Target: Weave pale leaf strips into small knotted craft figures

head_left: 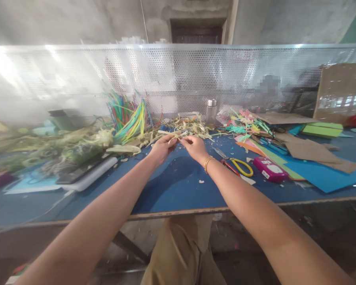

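Both my hands meet above the blue table [172, 190], just in front of a heap of pale dried strips [190, 128]. My left hand [162, 147] is closed, its fingers pinching one end of a thin pale strip [178, 136]. My right hand [194, 145], with a gold bracelet on the wrist, is closed in a pinch on the other end of the same strip. The strip is held a little above the tabletop between the two hands.
Yellow-handled scissors [239, 166] and a pink box [269, 169] lie right of my hands, with coloured paper sheets [320, 174] and cardboard [339, 93] beyond. A metal bottle [211, 112], coloured straws [130, 116] and a green-yellow fibre heap [62, 144] stand before a perforated metal screen [178, 75].
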A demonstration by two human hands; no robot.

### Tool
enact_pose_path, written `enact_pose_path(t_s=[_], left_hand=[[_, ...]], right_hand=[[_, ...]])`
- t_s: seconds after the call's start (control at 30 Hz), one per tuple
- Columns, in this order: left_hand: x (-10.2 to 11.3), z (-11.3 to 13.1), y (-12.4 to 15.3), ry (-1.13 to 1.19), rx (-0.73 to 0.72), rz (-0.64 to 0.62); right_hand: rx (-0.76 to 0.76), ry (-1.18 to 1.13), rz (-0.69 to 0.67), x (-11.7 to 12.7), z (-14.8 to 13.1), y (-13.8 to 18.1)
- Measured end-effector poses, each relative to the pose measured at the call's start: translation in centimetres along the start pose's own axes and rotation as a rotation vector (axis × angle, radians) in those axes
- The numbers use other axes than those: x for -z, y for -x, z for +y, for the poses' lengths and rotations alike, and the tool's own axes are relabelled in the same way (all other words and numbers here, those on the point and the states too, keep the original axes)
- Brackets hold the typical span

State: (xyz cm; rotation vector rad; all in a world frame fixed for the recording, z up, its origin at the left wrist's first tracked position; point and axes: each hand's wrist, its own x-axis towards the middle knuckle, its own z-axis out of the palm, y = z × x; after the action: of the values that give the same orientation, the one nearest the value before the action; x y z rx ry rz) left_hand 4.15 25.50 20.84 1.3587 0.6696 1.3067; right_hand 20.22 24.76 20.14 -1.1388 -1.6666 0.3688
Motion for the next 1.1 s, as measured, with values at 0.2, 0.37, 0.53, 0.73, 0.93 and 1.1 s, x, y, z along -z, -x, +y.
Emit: enact_pose_path(t_s=[0.2, 0.37, 0.53, 0.73, 0.93, 1.1], left_hand=[[-0.3, 0.7, 0.3, -0.006, 0.030, 0.036], [-0.5, 0.9, 0.4, 0.027, 0.048, 0.072], [-0.3, 0.6, 0.3, 0.015, 0.026, 0.034], [0.2, 0.2, 0.0, -0.138, -0.070, -0.033], [0.7, 0.5, -0.4, -0.305, -0.158, 0.039], [1.2, 0.7, -0.7, -0.353, -0.204, 0.043]], right_hand=[[-0.047, -0.030, 0.004, 0.2, 0.1, -0.1], [-0.068, -0.119, 0.044, 0.0, 0.4, -0.2], [-0.141, -0.291, 0.024, -0.5, 0.6, -0.2], [-0.176, -0.483, -0.108, -0.8, 0.7, -0.2], [-0.062, -0.338, -0.081, -0.2, 1.1, -0.5], [-0.002, -0.119, -0.069, 0.7, 0.6, -0.6]])
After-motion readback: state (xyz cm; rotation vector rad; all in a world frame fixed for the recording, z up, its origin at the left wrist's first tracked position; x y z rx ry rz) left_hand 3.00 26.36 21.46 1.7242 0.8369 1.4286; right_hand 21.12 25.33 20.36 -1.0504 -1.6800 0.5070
